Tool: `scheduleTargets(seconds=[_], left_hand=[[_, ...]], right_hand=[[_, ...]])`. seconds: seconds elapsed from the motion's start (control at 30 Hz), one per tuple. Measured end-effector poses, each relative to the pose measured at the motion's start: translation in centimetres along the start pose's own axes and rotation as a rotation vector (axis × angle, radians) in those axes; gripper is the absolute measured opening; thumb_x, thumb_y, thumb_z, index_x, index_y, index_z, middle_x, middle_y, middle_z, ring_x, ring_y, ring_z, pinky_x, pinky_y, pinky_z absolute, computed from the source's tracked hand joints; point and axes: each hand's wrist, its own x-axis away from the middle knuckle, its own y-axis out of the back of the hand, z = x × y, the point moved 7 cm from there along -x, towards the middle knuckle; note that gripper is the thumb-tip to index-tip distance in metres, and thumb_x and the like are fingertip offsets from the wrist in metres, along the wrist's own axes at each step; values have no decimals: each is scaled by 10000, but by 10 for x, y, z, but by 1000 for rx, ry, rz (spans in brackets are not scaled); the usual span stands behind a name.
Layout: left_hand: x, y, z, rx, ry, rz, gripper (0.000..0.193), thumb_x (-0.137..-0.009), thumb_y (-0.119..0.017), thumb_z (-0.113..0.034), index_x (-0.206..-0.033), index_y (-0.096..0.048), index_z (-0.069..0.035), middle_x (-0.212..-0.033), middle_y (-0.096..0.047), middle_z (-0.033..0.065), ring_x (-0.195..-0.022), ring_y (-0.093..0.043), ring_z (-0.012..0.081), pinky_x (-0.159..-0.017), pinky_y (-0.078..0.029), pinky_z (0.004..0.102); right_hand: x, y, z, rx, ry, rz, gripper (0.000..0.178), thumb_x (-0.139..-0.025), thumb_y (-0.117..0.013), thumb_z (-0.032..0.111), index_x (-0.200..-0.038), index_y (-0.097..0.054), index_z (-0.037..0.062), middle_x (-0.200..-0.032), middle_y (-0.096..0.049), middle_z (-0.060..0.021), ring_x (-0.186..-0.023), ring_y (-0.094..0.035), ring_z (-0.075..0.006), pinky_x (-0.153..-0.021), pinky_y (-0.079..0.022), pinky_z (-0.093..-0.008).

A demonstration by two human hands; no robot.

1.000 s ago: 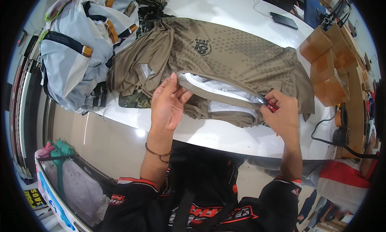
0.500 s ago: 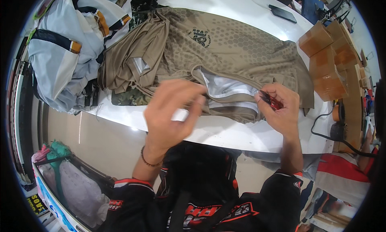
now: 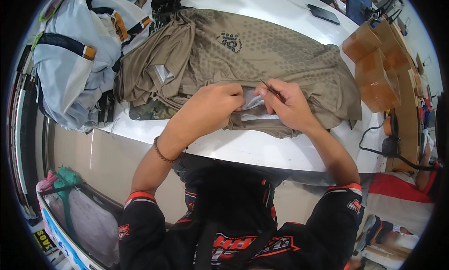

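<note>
Brown shirt on a white table, your left hand pinching its edge, your right hand holding red snips

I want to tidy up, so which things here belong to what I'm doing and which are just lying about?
Likely in use:
brown garment, at left hand
red tool, in right hand

Likely lying about:
phone
cardboard boxes
pale-grey garments

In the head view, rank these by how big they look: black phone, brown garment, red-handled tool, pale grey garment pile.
1. Brown garment
2. Pale grey garment pile
3. Black phone
4. Red-handled tool, judged by its visible part; the right hand hides some.
</note>
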Motion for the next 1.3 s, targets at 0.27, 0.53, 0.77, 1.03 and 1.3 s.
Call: scheduleTargets(seconds=[0.27,0.53,0.77,1.03,1.3], left_hand=[[8,1,-4,50,84,-22,33,-809,-766,-37,-842,-766,-40,-922,-692,63,-867,-705,284,-738,-569,407],[17,-5,17,282,301,-208,112,-900,-704,54,-978,-649,-5,-868,-660,70,-735,-695,196,-660,-548,330],[35,-4,28,562,478,-319,101,-978,-593,126,-963,-598,26,-899,-614,60,-763,-676,106,-672,-561,260],[34,-2,18,513,345,-361,122,-953,-595,149,-959,-606,27,-933,-597,67,-735,-644,103,-665,-537,256],[35,-4,19,457,302,-394,107,-961,-614,134,-960,-620,28,-928,-592,69,-729,-633,103,-647,-517,248]], right_hand=[[4,-10,14,157,69,68,156,-1025,-612,112,-1004,-694,-19,-678,-533,5,-610,-436,-49,-568,-362,-247],[0,-7,9,177,98,105,296,-1033,-612,293,-916,-628,22,-657,-534,-105,-589,-492,-214,-566,-384,-362],[1,-24,22,504,127,165,329,-1032,-605,370,-921,-674,69,-679,-657,-154,-644,-668,-368,-590,-477,-468],[7,-33,20,677,243,44,272,-962,-714,355,-904,-671,93,-617,-643,-109,-560,-641,-353,-513,-450,-453],[6,-38,22,751,261,13,314,-950,-710,401,-894,-725,93,-631,-691,-108,-544,-670,-346,-515,-509,-456]])
